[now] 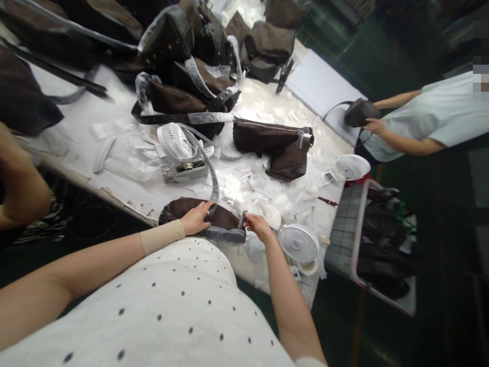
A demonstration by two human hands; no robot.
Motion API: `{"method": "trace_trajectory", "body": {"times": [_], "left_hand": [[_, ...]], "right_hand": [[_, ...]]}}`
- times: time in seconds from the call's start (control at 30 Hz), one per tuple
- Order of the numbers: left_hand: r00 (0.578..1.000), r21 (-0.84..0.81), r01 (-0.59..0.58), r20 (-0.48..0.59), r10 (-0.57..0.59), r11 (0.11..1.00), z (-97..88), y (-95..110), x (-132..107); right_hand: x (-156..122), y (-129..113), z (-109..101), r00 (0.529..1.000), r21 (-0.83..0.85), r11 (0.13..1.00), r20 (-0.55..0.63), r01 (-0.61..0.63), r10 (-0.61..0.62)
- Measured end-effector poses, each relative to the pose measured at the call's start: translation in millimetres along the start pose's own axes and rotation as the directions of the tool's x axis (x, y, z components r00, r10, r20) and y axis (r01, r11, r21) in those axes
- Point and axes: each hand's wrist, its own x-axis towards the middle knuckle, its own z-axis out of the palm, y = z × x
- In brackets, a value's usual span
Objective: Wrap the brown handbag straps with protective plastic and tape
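The left hand (196,218) grips a plastic-wrapped strap (211,191) with closed fingers, right on a dark brown bag (191,209) on the desk (126,206), while the right hand (257,227) pinches a small dark tab (242,220) just beside those fingers.

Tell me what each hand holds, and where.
The left hand grips the strap near the brown bag; the right hand pinches a dark tab on the bag.

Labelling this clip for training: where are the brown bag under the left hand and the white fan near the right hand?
Brown bag (183,209): head view, on its body.
White fan (298,243): head view, on its grille.
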Motion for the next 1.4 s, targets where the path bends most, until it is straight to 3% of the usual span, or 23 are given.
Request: {"method": "trace_trajectory", "body": {"times": [0.37, 0.5, 0.57, 0.67, 0.73, 0.77, 0.8, 0.87, 0.93, 1.07, 1.4], "left_hand": [[1.0, -0.013, 0.01, 0.008, -0.01, 1.0, -1.2, 0, 0], [1.0, 0.091, 0.031, -0.006, -0.031, 0.995, -4.9, 5, -4], [0.994, 0.217, 0.0, -0.109, 0.024, 0.976, -9.1, 14, -6], [0.945, 0.286, -0.197, -0.198, 0.259, 0.938, -9.8, 32, 1], [0.945, 0.121, -0.292, -0.114, 0.305, 0.949, -0.6, 41, 16], [0.965, -0.024, -0.261, -0.042, 0.26, 0.965, 7.3, 45, 26], [0.982, -0.195, -0.172, 0.039, 0.183, 0.965, 16.7, 47, 37], [0.982, -0.486, 0.062, 0.186, 0.034, 0.872, 37.2, 48, 56], [0.969, -0.631, 0.184, 0.245, -0.032, 0.753, 54.6, 48, 69], [0.971, -0.701, 0.188, 0.238, -0.023, 0.688, 69.6, 48, 74], [0.95, -0.776, 0.265, 0.312, -0.017, 0.572, 71.0, 47, 77]], "right_hand": [[-5, 0, -2, 0.991, -0.128, 0.989, 0.121, 0.08, -0.064], [-4, 1, -1, 0.994, -0.116, 0.99, 0.085, 0.085, -0.075], [-6, 1, 1, 0.996, -0.088, 0.992, 0.039, 0.085, -0.082], [-11, 2, 4, 0.996, -0.028, 0.995, -0.002, 0.091, -0.091], [-15, 3, 6, 0.994, 0.018, 0.995, -0.03, 0.102, -0.101], [-16, 4, 7, 0.993, 0.041, 0.993, -0.046, 0.107, -0.106], [-17, 5, 8, 0.992, 0.063, 0.991, -0.064, 0.114, -0.11], [-19, 8, 10, 0.989, 0.099, 0.987, -0.093, 0.127, -0.118], [-20, 11, 11, 0.985, 0.124, 0.983, -0.124, 0.138, -0.123], [-21, 16, 12, 0.975, 0.13, 0.977, -0.162, 0.171, -0.15], [-18, 19, 11, 0.972, 0.195, 0.965, -0.19, 0.176, -0.139]]}}
